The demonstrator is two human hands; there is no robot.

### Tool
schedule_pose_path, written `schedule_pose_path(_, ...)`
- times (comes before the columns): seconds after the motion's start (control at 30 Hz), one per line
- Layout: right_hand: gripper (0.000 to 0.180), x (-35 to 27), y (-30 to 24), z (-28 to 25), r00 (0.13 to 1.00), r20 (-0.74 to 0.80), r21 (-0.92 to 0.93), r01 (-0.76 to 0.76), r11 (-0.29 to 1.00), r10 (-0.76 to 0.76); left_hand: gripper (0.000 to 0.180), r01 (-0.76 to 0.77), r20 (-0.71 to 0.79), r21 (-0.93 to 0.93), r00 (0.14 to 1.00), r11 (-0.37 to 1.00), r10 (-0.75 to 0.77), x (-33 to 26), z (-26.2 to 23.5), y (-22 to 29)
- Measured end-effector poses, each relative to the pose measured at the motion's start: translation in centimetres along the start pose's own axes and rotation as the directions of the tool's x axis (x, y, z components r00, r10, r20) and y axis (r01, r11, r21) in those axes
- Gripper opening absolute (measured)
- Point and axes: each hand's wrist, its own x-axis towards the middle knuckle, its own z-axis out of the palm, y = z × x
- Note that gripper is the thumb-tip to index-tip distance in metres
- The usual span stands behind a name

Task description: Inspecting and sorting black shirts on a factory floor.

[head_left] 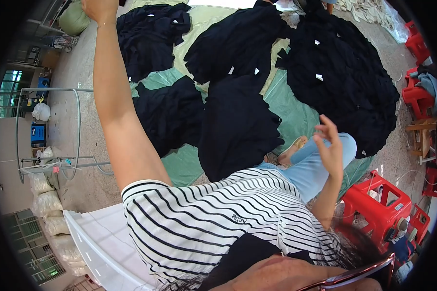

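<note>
left arm: stretched straight up and away | left hand (100, 8): partly cut off at top edge | right hand (329, 145): raised, fingers spread, nothing held

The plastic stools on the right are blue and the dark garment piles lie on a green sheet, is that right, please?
Not quite: the head view shows red plastic stools, not blue; the dark garment piles do lie on a green sheet.

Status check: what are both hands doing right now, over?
Left hand raised at top edge, grip unclear. Right hand open, empty, fingers spread. Dark garment piles lie on green sheet. Red stool beside right arm.
</note>
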Motion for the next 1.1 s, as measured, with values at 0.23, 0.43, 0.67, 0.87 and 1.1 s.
schedule_pose_path(0.23,0.044,-1.7,6.9,4.0,0.97,0.18,-0.18,-0.131,0.975,0.164,0.013,0.456,0.775,-0.428,0.63,0.78,0.057,-22.6,-4.7,3.5)
schedule_pose_path(0.43,0.045,-0.4,11.6,10.5,0.946,0.318,-0.287,0.027,0.958,0.068,0.018,0.44,0.925,-0.335,0.323,0.833,0.201,-38.6,-19.6,13.4)
schedule_pose_path(0.67,0.041,2.3,14.2,12.8,0.979,0.204,-0.519,0.113,0.847,-0.005,0.064,0.225,0.884,-0.299,0.432,0.927,0.18,-40.3,-27.2,17.3)
schedule_pose_path(0.87,0.053,2.6,12.1,11.6,0.887,0.273,0.128,-0.417,0.9,0.372,0.071,0.259,0.893,-0.233,0.438,0.938,0.101,-40.9,-27.5,16.1)
schedule_pose_path(1.1,0.012,2.4,3.9,11.9,0.992,-0.058,-0.196,0.103,0.975,-0.116,0.075,0.281,0.868,-0.319,0.471,0.905,0.16,-41.4,-28.0,17.2)
